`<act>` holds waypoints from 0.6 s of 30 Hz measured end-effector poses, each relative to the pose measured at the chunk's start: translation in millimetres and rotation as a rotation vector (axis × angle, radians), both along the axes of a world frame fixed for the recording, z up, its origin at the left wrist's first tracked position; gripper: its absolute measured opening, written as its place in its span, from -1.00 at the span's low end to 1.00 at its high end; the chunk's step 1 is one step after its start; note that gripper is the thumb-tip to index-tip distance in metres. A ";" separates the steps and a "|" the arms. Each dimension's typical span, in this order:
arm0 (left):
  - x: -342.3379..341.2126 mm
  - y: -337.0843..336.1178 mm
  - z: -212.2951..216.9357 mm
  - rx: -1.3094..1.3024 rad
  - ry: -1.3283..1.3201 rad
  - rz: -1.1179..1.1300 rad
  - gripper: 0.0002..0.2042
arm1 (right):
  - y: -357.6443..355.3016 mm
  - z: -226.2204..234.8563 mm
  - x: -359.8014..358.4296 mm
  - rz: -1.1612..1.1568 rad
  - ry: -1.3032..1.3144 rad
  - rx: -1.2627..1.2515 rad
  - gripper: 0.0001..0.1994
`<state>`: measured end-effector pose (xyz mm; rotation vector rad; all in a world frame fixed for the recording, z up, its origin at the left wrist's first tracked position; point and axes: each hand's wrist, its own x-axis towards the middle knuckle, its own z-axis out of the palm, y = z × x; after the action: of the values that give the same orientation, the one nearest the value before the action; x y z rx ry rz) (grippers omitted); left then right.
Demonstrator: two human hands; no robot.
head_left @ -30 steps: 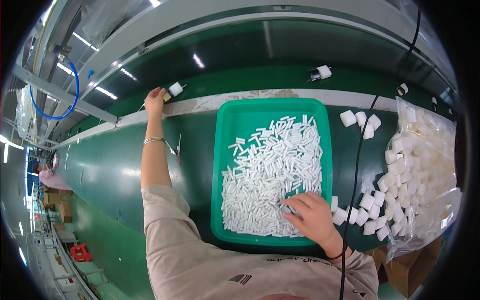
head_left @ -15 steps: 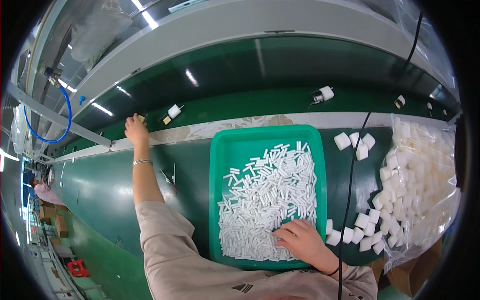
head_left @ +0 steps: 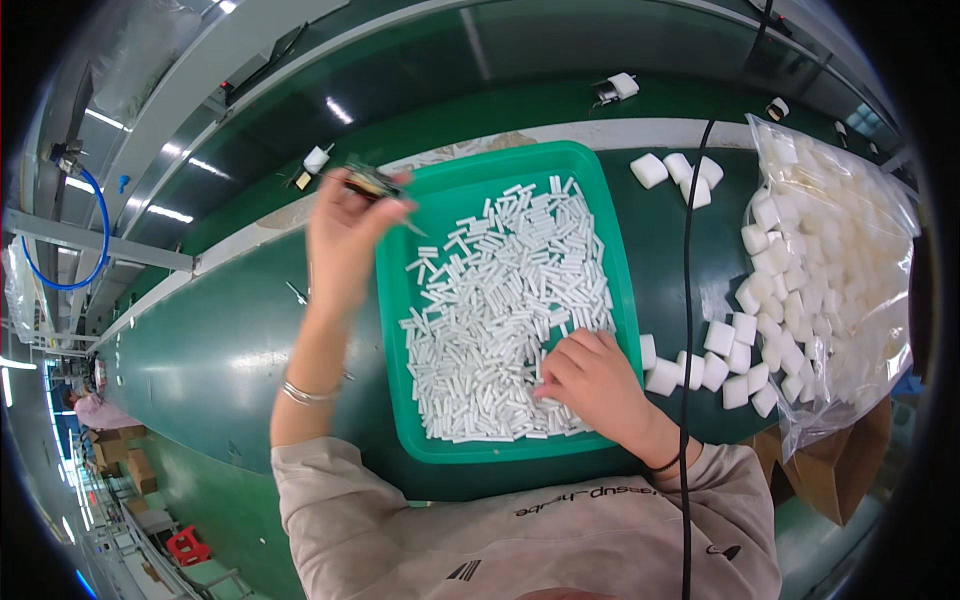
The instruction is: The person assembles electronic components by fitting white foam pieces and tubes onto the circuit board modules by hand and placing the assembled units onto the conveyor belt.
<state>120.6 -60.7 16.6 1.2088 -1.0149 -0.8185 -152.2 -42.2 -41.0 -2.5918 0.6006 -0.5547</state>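
My left hand (head_left: 345,235) is raised by the far left corner of the green tray (head_left: 622,330). Its fingers grip a small dark motor-like part (head_left: 372,183) with a yellowish block and a thin pin, all blurred by motion. Many short white tubes (head_left: 510,300) lie heaped in the tray. Down among them at the tray's near right is my right hand (head_left: 595,385), fingers curled together; whatever they pinch is hidden.
Foam-like white blocks (head_left: 720,338) lie right of the tray, beside a clear bag (head_left: 840,270) full of them. A black cable (head_left: 688,300) hangs across. Beyond a pale rail sit parts with white blocks (head_left: 622,86) on the green belt (head_left: 450,120).
My left hand has come back from the far belt toward the tray, carrying the dark part. My right hand stays among the tubes. The whole view has shifted.
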 end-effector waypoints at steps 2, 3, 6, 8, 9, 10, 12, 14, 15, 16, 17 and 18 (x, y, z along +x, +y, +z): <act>-45.9 16.5 -2.2 0.070 0.234 -0.160 -0.64 | 3.5 1.4 -0.8 -0.063 -0.174 0.328 -0.76; -63.7 21.1 -13.7 0.085 0.298 -0.209 -0.62 | 1.2 6.4 -3.4 -0.130 -0.228 0.460 -0.80; -99.5 40.4 -19.0 0.132 0.458 -0.287 -0.57 | 1.3 11.2 -10.7 -0.293 -0.501 0.897 -0.85; -106.6 48.1 -21.3 0.135 0.485 -0.283 -0.58 | -1.5 8.7 -12.2 -0.288 -0.623 1.011 -0.88; -107.8 51.1 -23.4 0.068 0.495 -0.258 -0.58 | -2.0 8.4 -12.1 -0.276 -0.757 1.095 -0.88; -107.7 52.9 -24.4 0.002 0.503 -0.233 -0.59 | -2.6 8.5 -11.8 -0.263 -0.895 1.177 -0.88; -108.4 53.5 -24.9 -0.017 0.474 -0.237 -0.60 | -3.1 10.9 -13.6 -0.241 -0.892 1.161 -0.86; -110.8 54.7 -26.1 -0.003 0.558 -0.253 -0.59 | -1.8 11.5 -14.8 -0.250 -0.778 1.120 -0.84; -111.9 55.5 -26.7 -0.002 0.562 -0.242 -0.58 | -1.4 11.1 -15.4 -0.246 -0.777 1.123 -0.84; -111.7 55.6 -26.8 0.000 0.560 -0.241 -0.58 | -1.8 10.0 -16.1 -0.227 -0.790 1.136 -0.85; -111.4 55.5 -26.8 -0.010 0.567 -0.224 -0.58 | -2.1 9.1 -16.6 -0.208 -0.802 1.148 -0.86; -111.1 55.6 -26.8 -0.021 0.575 -0.208 -0.59 | -2.4 8.7 -16.9 -0.209 -0.804 1.150 -0.86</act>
<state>9.5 -5.1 -10.3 0.7819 -0.6740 -1.2280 -169.1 -44.7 -32.3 -1.1131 0.6230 -0.8908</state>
